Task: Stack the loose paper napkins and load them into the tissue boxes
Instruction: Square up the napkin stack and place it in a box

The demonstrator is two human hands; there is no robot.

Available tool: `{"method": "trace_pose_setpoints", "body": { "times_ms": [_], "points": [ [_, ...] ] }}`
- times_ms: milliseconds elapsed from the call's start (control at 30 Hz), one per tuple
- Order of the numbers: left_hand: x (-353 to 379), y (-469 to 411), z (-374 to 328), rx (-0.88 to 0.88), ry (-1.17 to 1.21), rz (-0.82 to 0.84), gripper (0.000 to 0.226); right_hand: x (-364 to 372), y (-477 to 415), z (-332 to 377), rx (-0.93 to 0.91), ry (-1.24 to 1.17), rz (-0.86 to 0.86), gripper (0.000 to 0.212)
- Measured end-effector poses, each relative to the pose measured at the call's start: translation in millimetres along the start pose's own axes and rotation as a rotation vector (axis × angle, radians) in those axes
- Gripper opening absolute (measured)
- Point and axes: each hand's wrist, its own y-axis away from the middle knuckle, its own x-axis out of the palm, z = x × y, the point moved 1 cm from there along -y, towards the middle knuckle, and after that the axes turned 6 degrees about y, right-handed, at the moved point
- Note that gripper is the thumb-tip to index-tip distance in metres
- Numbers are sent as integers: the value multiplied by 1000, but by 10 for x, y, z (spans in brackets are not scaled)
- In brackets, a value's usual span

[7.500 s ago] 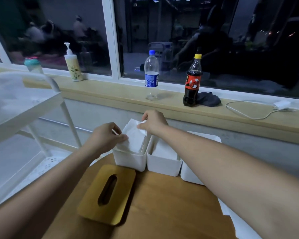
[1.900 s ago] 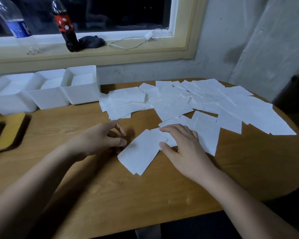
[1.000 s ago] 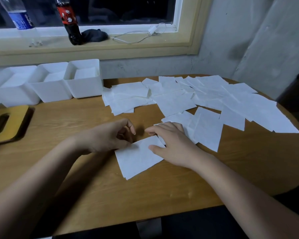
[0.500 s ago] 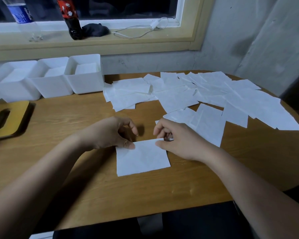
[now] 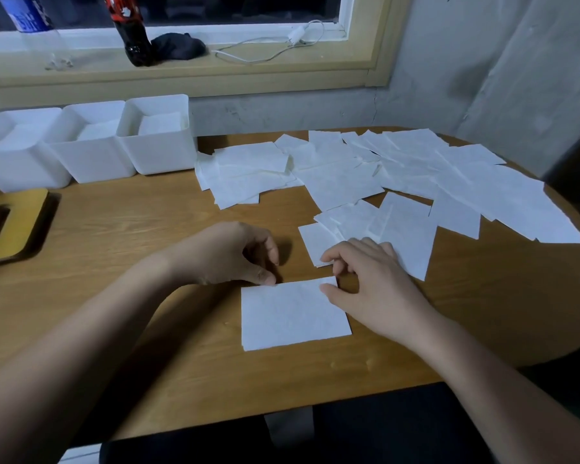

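A squared-up white napkin [image 5: 295,316] lies flat on the wooden table [image 5: 148,236] in front of me. My left hand [image 5: 231,256] has its thumb tip on the napkin's far left corner, fingers loosely curled above it. My right hand [image 5: 372,289] rests its thumb on the far right corner, and its index fingertip touches a neighbouring loose napkin [image 5: 315,242]. Several loose napkins [image 5: 402,175] overlap across the far right of the table. Three open white tissue boxes [image 5: 158,159] stand in a row at the far left, each with napkins inside.
A wooden box lid [image 5: 14,226] with an oval slot lies at the left edge. On the window ledge stand a water bottle [image 5: 27,18] and a dark soda bottle [image 5: 131,31], beside a dark cloth [image 5: 178,45] and a white cable [image 5: 265,51].
I turned from the boxes to the loose napkins. My right hand slid one napkin towards me, both hands squared it up, and my right fingers have now lifted towards the neighbouring napkin.
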Motion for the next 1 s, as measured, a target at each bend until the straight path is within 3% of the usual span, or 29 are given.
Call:
{"method": "trace_pose_setpoints", "body": {
  "times_ms": [167,333,500,800,1000],
  "points": [
    [140,-310,-132,94,-32,-222,9,117,49,-80,-45,82,-252,13],
    [272,-693,-157,2,-57,-427,22,166,48,-107,-27,123,-257,12],
    [278,-817,-249,-93,-20,-393,22,172,43,-119,-5,166,-258,24],
    [251,-656,-300,-73,291,-446,15,203,22,-122,106,325,-219,37],
    [92,-569,-384,-36,260,-496,11,201,4,-115,173,400,-207,46]
  ]
}}
